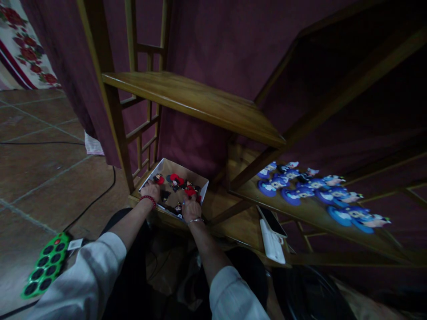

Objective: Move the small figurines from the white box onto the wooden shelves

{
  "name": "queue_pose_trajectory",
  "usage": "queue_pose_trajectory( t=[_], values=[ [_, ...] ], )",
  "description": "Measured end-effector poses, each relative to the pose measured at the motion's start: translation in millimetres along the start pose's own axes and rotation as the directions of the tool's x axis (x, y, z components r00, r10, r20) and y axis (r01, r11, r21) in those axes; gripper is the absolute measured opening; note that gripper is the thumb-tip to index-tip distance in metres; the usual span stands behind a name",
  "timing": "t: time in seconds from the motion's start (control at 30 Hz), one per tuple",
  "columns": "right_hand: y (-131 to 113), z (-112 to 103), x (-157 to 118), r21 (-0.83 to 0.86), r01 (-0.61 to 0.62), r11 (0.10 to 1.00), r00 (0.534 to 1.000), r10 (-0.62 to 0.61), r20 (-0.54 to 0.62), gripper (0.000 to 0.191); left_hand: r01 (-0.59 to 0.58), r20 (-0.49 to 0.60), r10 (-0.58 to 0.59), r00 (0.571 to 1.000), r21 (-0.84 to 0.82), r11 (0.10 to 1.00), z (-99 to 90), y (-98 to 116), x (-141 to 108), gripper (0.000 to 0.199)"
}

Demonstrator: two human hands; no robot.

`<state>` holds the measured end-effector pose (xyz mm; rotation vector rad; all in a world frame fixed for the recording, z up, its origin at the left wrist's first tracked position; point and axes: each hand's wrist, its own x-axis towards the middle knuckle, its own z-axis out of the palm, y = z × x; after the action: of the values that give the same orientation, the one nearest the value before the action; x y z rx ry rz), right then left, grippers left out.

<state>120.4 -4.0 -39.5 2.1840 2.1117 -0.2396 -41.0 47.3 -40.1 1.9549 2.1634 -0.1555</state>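
A shallow white-sided cardboard box (172, 202) stands on the low wooden shelf in front of me. Several small red-and-black figurines (176, 180) lie loosely inside it. My left hand (151, 191), wearing a red bead bracelet, reaches over the box's left side; its fingers are curled close to a figurine (158, 178), and what they hold is hard to see. My right hand (191, 210), with a metal bangle, is inside the box at the right. Its fingers close around a red-and-black figurine (190, 191), partly hidden by the hand.
Blue-and-white figurines (298, 194) stand in rows on a shelf at the right. Below them lie a dark phone (271, 221) and a white object (271, 244). An upper shelf board (196, 100) juts out above the box. A green power strip (46, 265) lies on the floor, left.
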Motion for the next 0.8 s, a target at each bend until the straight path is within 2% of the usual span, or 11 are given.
queue_pose_trajectory(
  t=[0.2,0.3,0.53,0.67,0.8],
  values=[
    [0,3,-1,0.005,-0.004,1.0,0.999,0.004,-0.052,0.034,-0.045,-0.057,0.047,0.997,0.038,0.998,1.5,-1,0,0.034],
    [0,6,0,0.018,-0.007,1.0,0.997,0.008,-0.07,0.034,-0.024,-0.079,0.027,0.997,0.034,0.999,-1.8,0,-3,0.035],
    [-1,5,0,0.094,-0.017,0.995,0.999,0.022,-0.048,0.037,0.012,0.031,-0.011,0.999,-0.028,1.0,-12.3,3,-8,0.031],
    [-1,6,2,0.196,0.026,0.98,0.997,-0.011,-0.081,0.041,0.055,-0.019,-0.056,0.998,-0.074,0.996,-18.6,4,-9,0.033],
    [1,10,7,0.285,0.038,0.958,0.994,-0.007,-0.111,0.041,0.056,-0.143,-0.077,0.987,-0.146,0.988,-21.0,5,-10,0.034]
  ],
)
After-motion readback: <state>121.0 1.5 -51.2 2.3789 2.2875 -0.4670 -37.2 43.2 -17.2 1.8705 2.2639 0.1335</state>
